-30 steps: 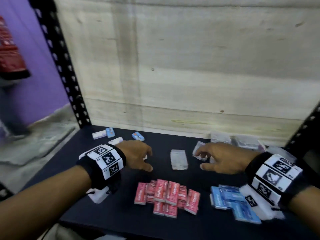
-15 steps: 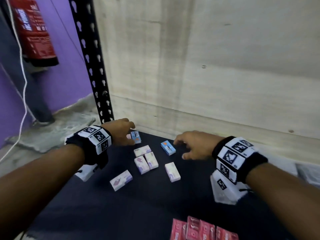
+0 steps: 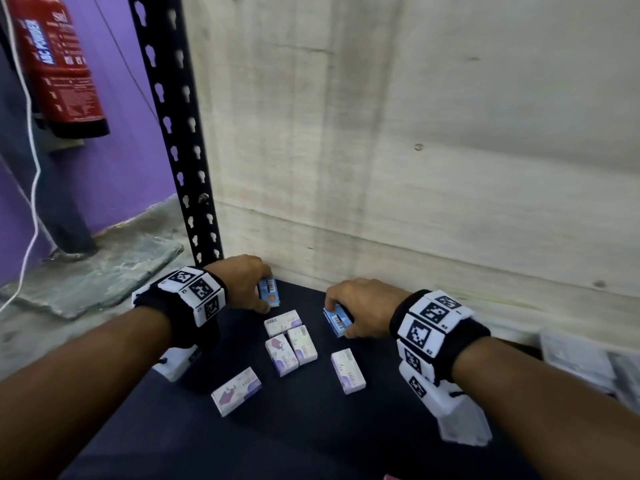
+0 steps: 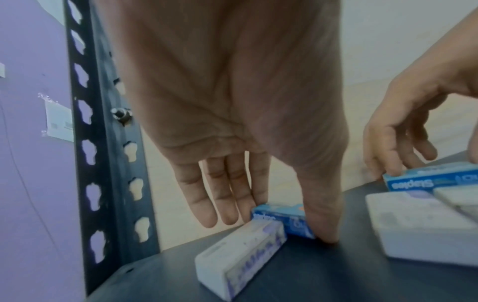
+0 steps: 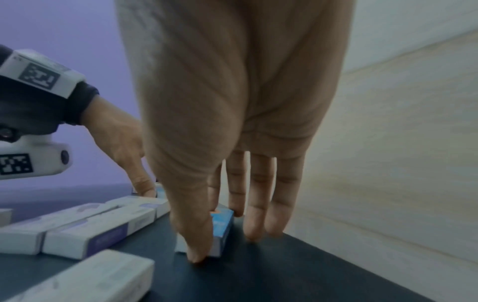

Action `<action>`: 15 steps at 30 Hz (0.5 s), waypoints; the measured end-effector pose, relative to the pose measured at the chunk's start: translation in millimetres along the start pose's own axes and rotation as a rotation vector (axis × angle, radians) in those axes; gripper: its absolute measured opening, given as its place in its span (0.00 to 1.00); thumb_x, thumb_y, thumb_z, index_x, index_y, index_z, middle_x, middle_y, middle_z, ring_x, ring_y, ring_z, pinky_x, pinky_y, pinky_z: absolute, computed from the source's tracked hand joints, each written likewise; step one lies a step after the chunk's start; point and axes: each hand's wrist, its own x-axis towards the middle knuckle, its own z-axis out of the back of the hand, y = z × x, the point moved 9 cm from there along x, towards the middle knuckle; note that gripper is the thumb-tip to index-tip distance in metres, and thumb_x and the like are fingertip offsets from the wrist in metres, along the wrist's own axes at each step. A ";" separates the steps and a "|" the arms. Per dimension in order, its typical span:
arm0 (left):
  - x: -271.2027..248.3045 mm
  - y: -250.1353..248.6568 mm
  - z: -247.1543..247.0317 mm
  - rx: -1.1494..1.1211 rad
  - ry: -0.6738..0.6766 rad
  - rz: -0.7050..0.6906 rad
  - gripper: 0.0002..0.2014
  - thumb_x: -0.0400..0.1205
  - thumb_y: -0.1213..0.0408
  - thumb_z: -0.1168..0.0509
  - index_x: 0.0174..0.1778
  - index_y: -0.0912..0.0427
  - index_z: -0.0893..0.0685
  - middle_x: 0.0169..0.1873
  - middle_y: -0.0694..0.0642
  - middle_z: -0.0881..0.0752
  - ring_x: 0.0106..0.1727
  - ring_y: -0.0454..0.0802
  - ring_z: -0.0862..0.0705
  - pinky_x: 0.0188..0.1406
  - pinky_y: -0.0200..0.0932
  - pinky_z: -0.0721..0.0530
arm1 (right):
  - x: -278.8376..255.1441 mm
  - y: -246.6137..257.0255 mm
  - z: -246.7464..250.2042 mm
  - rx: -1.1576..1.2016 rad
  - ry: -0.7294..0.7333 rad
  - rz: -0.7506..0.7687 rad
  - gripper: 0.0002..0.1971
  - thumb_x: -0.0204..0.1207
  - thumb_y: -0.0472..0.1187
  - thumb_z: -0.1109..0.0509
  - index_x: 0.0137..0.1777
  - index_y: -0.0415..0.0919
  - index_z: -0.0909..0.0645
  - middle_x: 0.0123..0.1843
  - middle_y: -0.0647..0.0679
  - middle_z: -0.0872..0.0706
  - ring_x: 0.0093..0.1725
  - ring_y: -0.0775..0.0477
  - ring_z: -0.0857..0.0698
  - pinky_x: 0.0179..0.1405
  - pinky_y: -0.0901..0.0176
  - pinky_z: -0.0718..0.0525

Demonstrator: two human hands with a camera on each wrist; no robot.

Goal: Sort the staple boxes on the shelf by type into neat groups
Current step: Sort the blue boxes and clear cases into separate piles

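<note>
Dark shelf [image 3: 311,438], back left corner, against a pale wood back panel [image 3: 415,168] and a black perforated upright [image 3: 166,109]. Left hand [image 3: 242,282] reaches to the corner; its grip is narrow, thumb and forefinger pinching a blue staple box [image 3: 269,292] that sits on the shelf, the other fingers [image 4: 207,204] straight and spread above a white-and-purple box [image 4: 240,253] lying just beside the blue one. Right hand [image 3: 360,306] sits a little to the right, grip also narrow, thumb on one side and fingers on the other of a second blue staple box [image 3: 335,320], which stands on its long edge on the shelf. Between and in front of the hands lie five white-and-purple staple boxes [image 3: 290,344]: three close together, touching or nearly so, two apart nearer the front edge. Clear plastic boxes [image 3: 575,362] at far right, blurred. Red fire extinguisher [image 3: 59,64] on the purple wall [image 3: 114,168] beyond the upright.
</note>
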 end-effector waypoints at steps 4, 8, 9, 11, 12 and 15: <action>-21.7 -18.6 12.3 -0.012 -0.020 -0.051 0.30 0.74 0.44 0.28 0.71 0.51 0.22 0.61 0.51 0.18 0.59 0.50 0.18 0.57 0.44 0.18 | -18.2 4.4 1.5 0.026 0.035 -0.013 0.24 0.72 0.48 0.21 0.66 0.49 0.23 0.55 0.53 0.22 0.51 0.50 0.21 0.46 0.59 0.22; -55.7 -67.3 23.2 -0.092 -0.004 -0.172 0.26 0.75 0.43 0.30 0.68 0.47 0.25 0.52 0.48 0.16 0.51 0.49 0.17 0.55 0.48 0.16 | -67.0 -3.1 11.7 0.169 -0.003 -0.056 0.18 0.71 0.57 0.24 0.57 0.51 0.19 0.51 0.57 0.17 0.50 0.50 0.17 0.51 0.55 0.16; -64.3 -83.3 23.7 -0.113 0.009 -0.221 0.24 0.76 0.43 0.31 0.67 0.45 0.24 0.50 0.46 0.15 0.49 0.47 0.17 0.54 0.47 0.16 | -81.0 -7.6 12.4 0.200 -0.005 -0.076 0.17 0.70 0.59 0.25 0.54 0.52 0.17 0.50 0.58 0.15 0.49 0.52 0.16 0.52 0.55 0.15; -81.6 -117.2 22.3 -0.171 0.049 -0.317 0.20 0.79 0.42 0.35 0.65 0.42 0.22 0.49 0.40 0.15 0.46 0.40 0.17 0.50 0.39 0.17 | -111.9 -19.0 7.7 0.238 0.014 -0.131 0.15 0.68 0.62 0.26 0.47 0.54 0.15 0.48 0.59 0.13 0.49 0.54 0.15 0.54 0.52 0.14; -88.9 -132.0 20.1 -0.195 0.070 -0.355 0.17 0.80 0.43 0.37 0.64 0.41 0.21 0.46 0.38 0.15 0.43 0.37 0.17 0.48 0.37 0.18 | -125.5 -24.0 3.0 0.250 0.031 -0.151 0.15 0.68 0.63 0.27 0.45 0.54 0.13 0.47 0.59 0.12 0.48 0.55 0.14 0.55 0.51 0.14; -105.9 -172.7 12.4 -0.231 0.102 -0.448 0.11 0.86 0.50 0.44 0.59 0.46 0.20 0.40 0.42 0.14 0.42 0.43 0.15 0.50 0.44 0.16 | -164.4 -39.2 -13.6 0.256 0.076 -0.203 0.17 0.72 0.62 0.30 0.44 0.50 0.11 0.45 0.55 0.09 0.46 0.55 0.13 0.55 0.51 0.13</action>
